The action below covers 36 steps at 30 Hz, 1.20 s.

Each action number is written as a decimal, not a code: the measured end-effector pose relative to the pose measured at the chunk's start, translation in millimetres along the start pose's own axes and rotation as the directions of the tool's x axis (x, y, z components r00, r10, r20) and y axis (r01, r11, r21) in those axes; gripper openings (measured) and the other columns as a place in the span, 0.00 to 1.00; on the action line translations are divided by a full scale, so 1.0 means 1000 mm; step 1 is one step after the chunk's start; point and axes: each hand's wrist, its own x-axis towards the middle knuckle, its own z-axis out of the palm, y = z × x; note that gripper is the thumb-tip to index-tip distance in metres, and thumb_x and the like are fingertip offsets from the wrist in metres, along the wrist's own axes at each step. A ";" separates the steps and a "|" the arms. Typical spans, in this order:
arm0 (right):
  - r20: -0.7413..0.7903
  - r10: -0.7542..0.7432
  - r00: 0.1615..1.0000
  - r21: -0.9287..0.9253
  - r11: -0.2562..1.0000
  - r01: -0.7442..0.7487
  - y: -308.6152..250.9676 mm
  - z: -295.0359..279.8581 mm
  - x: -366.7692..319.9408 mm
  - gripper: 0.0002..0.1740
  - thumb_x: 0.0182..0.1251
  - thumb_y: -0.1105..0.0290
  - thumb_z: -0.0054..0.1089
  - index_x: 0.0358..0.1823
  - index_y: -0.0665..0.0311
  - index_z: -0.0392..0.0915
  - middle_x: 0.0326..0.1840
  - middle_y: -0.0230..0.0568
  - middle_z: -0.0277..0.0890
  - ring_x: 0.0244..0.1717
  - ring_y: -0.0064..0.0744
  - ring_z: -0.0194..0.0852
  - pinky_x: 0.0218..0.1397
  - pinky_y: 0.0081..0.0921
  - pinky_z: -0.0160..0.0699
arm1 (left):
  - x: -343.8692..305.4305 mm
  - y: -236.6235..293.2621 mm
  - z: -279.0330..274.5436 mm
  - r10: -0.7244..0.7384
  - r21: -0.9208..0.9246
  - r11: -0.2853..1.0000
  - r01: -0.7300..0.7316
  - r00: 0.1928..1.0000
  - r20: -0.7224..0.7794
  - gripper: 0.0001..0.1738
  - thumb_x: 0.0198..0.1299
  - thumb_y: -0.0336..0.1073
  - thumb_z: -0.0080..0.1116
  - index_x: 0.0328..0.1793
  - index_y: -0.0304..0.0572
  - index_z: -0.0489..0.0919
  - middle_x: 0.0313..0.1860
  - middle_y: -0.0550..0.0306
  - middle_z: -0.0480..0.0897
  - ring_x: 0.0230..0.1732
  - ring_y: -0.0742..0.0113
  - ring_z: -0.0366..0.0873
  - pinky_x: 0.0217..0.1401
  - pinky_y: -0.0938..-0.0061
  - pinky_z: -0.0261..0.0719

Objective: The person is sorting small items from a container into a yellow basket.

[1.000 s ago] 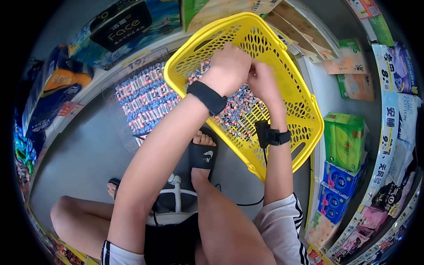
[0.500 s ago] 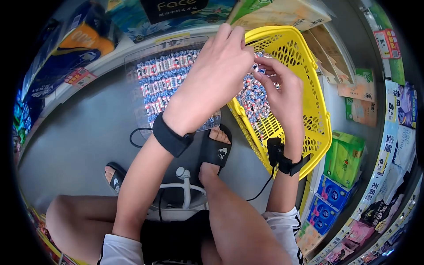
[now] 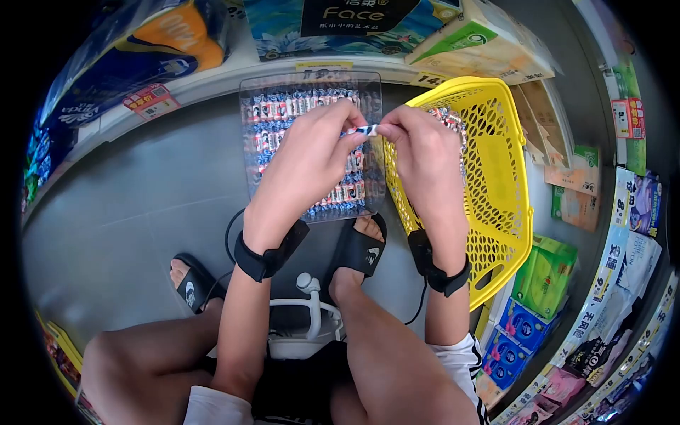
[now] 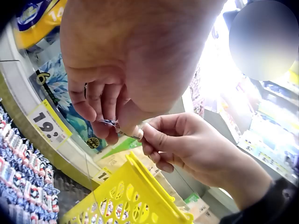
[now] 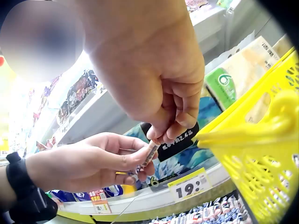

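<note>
A small wrapped candy (image 3: 367, 130) is stretched between both hands above the clear tray (image 3: 249, 170) of candies laid in rows. My left hand (image 3: 304, 159) pinches its left end between thumb and fingers, and my right hand (image 3: 429, 159) pinches its right end. The left wrist view shows the candy's twisted blue wrapper end (image 4: 108, 122) at the left fingers. From the right wrist view, the candy (image 5: 150, 153) lies tilted between the two sets of fingertips. Loose candies (image 3: 453, 122) lie inside the yellow basket (image 3: 528, 212), partly behind my right hand.
Tissue packs (image 3: 354, 35) line the shelf beyond the tray, with price tags on its edge (image 3: 212, 83). Green (image 3: 544, 276) and blue packs (image 3: 520, 324) stand right of the basket. Below are a white stool frame (image 3: 315, 312), sandalled feet and a black cable.
Both hands have come from over the basket to above the tray, with a candy now visible between them. The camera view has shifted left, bringing the whole tray closer to the middle.
</note>
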 end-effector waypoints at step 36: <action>0.065 0.277 0.959 0.295 0.912 -0.283 0.031 0.145 -0.032 0.23 0.63 0.85 0.65 0.59 0.67 0.74 0.40 0.52 0.86 0.41 0.44 0.90 0.44 0.35 0.87 | -0.001 -0.106 0.015 -0.275 -0.097 0.952 0.289 0.952 0.134 0.14 0.60 0.17 0.61 0.51 0.33 0.74 0.42 0.44 0.82 0.42 0.51 0.83 0.45 0.61 0.80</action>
